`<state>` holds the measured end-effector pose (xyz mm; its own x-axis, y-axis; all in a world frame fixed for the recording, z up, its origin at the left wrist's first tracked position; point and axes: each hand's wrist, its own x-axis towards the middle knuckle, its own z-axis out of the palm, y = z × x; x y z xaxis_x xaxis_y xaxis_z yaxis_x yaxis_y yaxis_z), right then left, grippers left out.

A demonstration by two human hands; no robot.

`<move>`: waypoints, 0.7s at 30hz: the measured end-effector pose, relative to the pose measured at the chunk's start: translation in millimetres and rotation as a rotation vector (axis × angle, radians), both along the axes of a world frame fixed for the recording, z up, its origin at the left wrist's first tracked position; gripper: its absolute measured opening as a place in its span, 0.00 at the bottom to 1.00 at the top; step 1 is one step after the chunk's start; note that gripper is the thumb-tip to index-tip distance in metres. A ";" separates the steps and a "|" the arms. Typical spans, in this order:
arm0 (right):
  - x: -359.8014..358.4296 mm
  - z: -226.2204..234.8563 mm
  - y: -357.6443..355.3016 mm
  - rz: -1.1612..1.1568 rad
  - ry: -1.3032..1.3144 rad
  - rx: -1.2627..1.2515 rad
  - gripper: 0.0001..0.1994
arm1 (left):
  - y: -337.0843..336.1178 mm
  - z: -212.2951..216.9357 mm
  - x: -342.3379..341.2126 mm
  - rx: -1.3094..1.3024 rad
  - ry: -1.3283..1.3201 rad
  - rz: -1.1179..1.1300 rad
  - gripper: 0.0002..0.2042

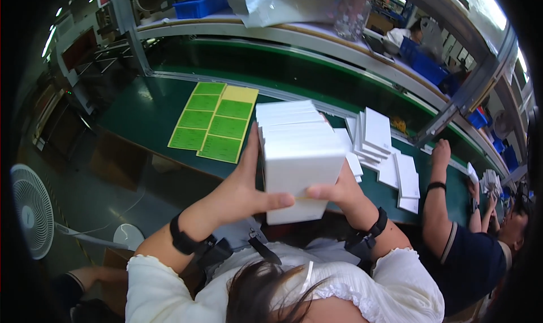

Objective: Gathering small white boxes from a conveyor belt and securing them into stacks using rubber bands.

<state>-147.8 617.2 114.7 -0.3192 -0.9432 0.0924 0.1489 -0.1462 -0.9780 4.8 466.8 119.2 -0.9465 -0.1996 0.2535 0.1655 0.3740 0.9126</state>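
Note:
Between my two hands is a thick stack of flat white boxes (302,179), raised in front of me over the table's near edge. My left hand (240,190) grips its left side, thumb across the near face. On the other side my right hand (343,188) wraps round the stack, its thumb also on the near face; the stack hides most of its fingers. Left of the stack, two yellow sheets with green labels (195,119) lie on the green table (127,105), overlapping slightly. More flat white boxes (376,129) lie in uneven piles to the right.
Beyond the table runs a green conveyor belt (226,60), under a shelf holding a blue bin (198,6) and a clear plastic jar (352,17). At right, a co-worker in a dark shirt (469,266) reaches over the table. A white fan (34,212) stands at lower left.

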 end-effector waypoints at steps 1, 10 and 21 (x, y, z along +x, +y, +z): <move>-3.7 1.8 -6.0 -0.089 0.345 -0.085 0.55 | -2.1 6.1 -10.0 0.099 0.083 -0.015 0.60; -16.2 -68.0 -23.2 0.076 0.516 0.277 0.53 | -31.4 -84.2 -32.1 -0.265 0.144 0.086 0.60; -38.0 -58.1 -36.4 0.091 0.652 0.171 0.53 | -36.2 -85.7 -29.9 -0.170 0.165 0.137 0.59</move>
